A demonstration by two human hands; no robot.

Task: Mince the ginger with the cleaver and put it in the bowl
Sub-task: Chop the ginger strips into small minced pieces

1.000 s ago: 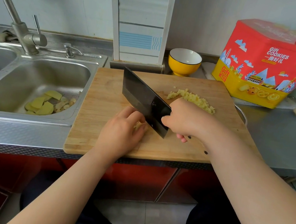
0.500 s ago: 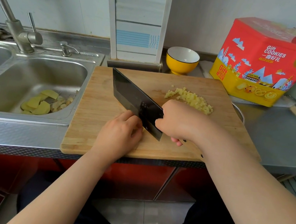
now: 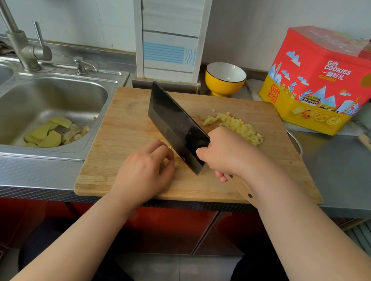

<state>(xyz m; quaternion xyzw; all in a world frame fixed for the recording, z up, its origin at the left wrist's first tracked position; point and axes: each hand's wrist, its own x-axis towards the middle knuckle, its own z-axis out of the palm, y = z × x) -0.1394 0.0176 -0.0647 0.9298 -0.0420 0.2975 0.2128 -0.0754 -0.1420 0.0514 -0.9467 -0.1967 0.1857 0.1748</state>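
Observation:
A wooden cutting board (image 3: 134, 120) lies on the steel counter. My right hand (image 3: 223, 154) grips the wooden handle of a dark cleaver (image 3: 175, 124), whose blade slants across the board with its heel near my left fingers. My left hand (image 3: 144, 172) has curled fingers holding a small piece of ginger (image 3: 167, 161) against the board, right beside the blade. A pile of minced ginger (image 3: 237, 125) sits on the far right part of the board. The yellow bowl (image 3: 224, 80), white inside, stands behind the board.
A steel sink (image 3: 42, 95) to the left holds ginger peels (image 3: 48, 132), with a faucet (image 3: 22, 48) behind it. A red and yellow cookie tin (image 3: 328, 82) stands at the back right. Bare steel counter (image 3: 348, 169) lies right of the board.
The cleaver has lifted slightly and its blade now stands a little farther from my left fingers. My left hand stays on the ginger piece; the view shifted a little.

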